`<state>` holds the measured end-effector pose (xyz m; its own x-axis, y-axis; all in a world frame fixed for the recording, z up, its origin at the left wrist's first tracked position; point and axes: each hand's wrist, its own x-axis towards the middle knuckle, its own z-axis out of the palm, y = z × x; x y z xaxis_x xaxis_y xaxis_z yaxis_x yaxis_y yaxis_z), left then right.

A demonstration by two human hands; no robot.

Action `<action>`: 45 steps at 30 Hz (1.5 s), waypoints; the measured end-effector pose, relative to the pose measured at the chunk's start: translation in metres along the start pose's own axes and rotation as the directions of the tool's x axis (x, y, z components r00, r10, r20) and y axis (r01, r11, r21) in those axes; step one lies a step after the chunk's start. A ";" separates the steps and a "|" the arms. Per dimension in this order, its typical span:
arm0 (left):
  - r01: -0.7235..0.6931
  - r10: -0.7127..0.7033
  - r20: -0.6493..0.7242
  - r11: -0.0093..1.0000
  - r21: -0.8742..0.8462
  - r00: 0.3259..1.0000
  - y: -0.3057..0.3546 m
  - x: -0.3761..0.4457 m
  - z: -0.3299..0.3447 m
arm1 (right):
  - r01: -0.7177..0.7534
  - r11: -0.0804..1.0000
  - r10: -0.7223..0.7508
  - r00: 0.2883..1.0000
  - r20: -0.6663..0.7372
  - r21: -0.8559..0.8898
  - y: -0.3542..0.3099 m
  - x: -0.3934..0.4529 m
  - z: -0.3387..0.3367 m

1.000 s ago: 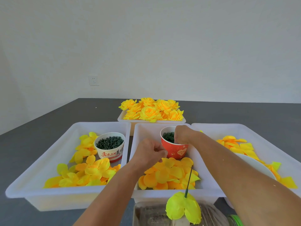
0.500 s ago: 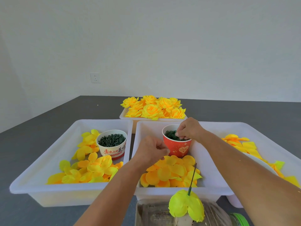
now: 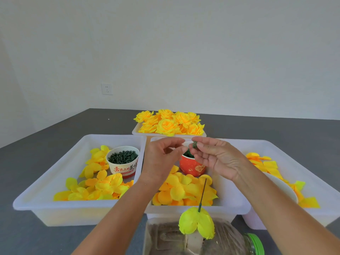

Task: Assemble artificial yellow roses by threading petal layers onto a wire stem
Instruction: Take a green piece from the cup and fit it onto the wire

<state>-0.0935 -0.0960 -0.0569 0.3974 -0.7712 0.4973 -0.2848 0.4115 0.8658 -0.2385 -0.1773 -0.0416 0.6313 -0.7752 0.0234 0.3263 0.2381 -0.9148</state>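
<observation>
My right hand [image 3: 216, 157] pinches a small dark green plastic piece [image 3: 194, 144] between thumb and forefinger, above the red cup [image 3: 191, 167] of green pieces. My left hand [image 3: 161, 159] is raised beside it, fingers curled with thumb and fingertip close to the piece; whether it holds anything is hidden. A wire stem [image 3: 203, 192] stands upright near the front, with a yellow-green petal layer [image 3: 196, 224] threaded at its base. Loose yellow petals [image 3: 184, 192] lie in the middle tray [image 3: 233, 203].
The left tray [image 3: 46, 192] holds yellow petals and a white cup [image 3: 122, 163] of green pieces. The right tray [image 3: 312, 183] holds more petals and a white bowl [image 3: 283, 186]. Finished roses [image 3: 170, 123] fill a back tray. A clear jar [image 3: 230, 240] lies at the front.
My right hand has lifted out of the red cup with a green piece pinched. My left hand has risen from the petals to meet it.
</observation>
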 end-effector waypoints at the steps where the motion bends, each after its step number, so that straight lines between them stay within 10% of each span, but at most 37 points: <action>1: -0.013 0.013 0.000 1.000 -0.011 1.000 0.007 -0.003 0.001 | 0.014 1.000 -0.014 1.000 0.009 -0.021 -0.002 -0.006 0.003; 20: 0.295 -0.251 0.186 0.916 -0.273 0.950 0.059 -0.047 -0.001 | 0.425 0.705 -0.418 0.896 0.153 -0.568 -0.014 -0.081 0.030; 45: 0.225 -0.173 0.216 0.943 -0.246 0.961 0.061 -0.088 0.000 | 0.421 0.765 -0.406 0.903 0.143 -0.487 0.003 -0.115 0.029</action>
<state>-0.1459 -0.0034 -0.0480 0.2432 -0.9172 0.3156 0.0359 0.3336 0.9420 -0.2902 -0.0703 -0.0358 0.5379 -0.7130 0.4498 0.1728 -0.4290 -0.8866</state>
